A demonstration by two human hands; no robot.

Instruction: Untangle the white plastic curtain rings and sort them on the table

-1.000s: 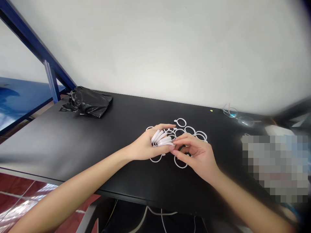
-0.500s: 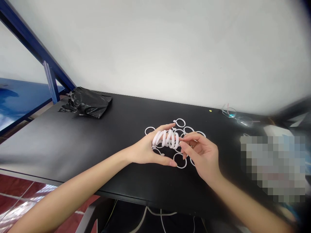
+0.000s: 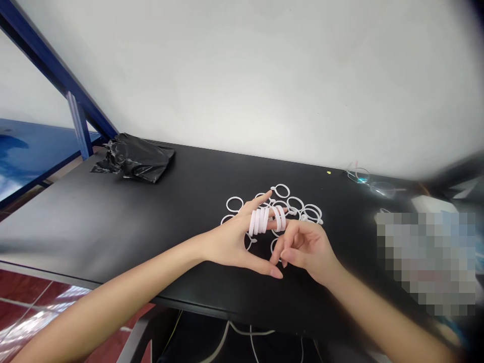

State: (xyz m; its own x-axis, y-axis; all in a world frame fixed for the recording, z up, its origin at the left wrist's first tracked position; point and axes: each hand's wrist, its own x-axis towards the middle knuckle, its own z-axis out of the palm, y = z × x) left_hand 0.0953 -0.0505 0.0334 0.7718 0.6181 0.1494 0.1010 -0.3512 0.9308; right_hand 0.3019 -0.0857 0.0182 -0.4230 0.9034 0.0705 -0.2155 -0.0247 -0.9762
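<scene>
My left hand (image 3: 234, 239) is stretched out over the black table (image 3: 113, 222), fingers extended, with several white plastic rings (image 3: 266, 219) threaded along them. My right hand (image 3: 302, 247) sits just right of it, fingers curled downward near the fingertips of the left, over a ring lying on the table. More loose white rings (image 3: 298, 204) are scattered on the table beyond both hands.
A crumpled black plastic bag (image 3: 134, 159) lies at the back left of the table. A pair of glasses (image 3: 368, 179) rests at the back right. A blue metal frame (image 3: 75, 116) stands at the left. Cables hang under the table's front edge.
My left hand has opened from a curl to straight fingers, the rings now lined along them. My right hand has let go of the stack and dropped lower.
</scene>
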